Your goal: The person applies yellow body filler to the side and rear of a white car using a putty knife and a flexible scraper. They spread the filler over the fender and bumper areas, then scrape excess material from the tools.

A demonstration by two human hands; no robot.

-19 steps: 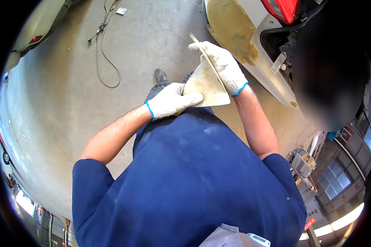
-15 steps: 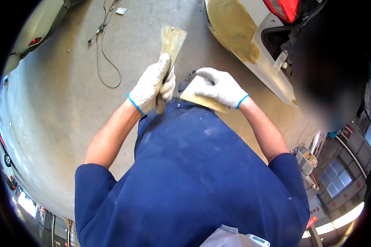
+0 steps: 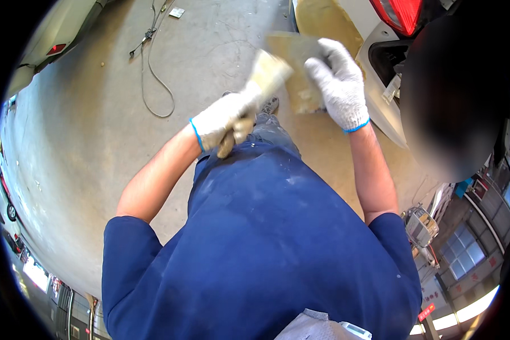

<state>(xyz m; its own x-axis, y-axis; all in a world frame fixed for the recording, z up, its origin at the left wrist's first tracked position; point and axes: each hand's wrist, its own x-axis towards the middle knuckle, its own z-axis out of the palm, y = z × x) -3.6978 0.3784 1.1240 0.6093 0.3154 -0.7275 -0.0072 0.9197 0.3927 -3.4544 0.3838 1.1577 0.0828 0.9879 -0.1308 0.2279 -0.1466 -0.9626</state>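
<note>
My left hand (image 3: 224, 122), in a white knit glove with a blue cuff, is closed around a putty knife (image 3: 271, 75). Its flared blade is smeared with pale yellow filler and points up and to the right. In my right hand (image 3: 343, 85), gloved the same way, is a flat putty board (image 3: 301, 85) gripped by its right edge, coated with yellowish filler and blurred by motion. The blade and the board are close together; I cannot tell whether they touch. Behind the board, a silver car panel (image 3: 388, 110) carries a patch of tan filler (image 3: 337, 25).
A red tail light (image 3: 399, 14) sits on the car at the upper right. A cable (image 3: 167, 93) lies on the concrete floor (image 3: 113, 147) beside a small white packet (image 3: 177, 12). Another car (image 3: 54, 31) stands at the upper left. My shoe (image 3: 271, 106) shows below the hands.
My right hand has risen and swung outward, tilting the board up toward the car. My left hand has turned the putty knife rightward, bringing its blade near the board. The view has shifted slightly.
</note>
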